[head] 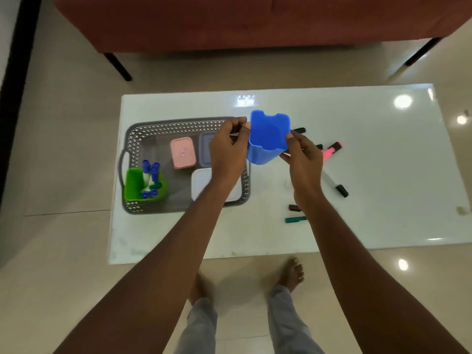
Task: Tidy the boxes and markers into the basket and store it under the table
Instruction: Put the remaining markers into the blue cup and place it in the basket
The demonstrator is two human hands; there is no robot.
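A blue plastic holder [268, 136] is held up above the white table, just right of the grey basket [178, 123]. My left hand [228, 149] pinches its left rim and my right hand [302, 154] grips its right side. The holder looks empty. Inside the basket sit a green holder [135, 186] with several blue-capped markers [150, 169], a pink box [182, 153], a white box [201, 182] and a grey-blue box [204, 146] partly hidden by my left hand. Loose on the table lie a pink highlighter [332, 150], black-capped markers [341, 190] and a green marker [295, 219].
The glossy white table [383, 162] stands on a tiled floor. A red sofa [255, 19] with black legs is beyond the table's far edge. My bare feet [291, 274] are at the table's near edge.
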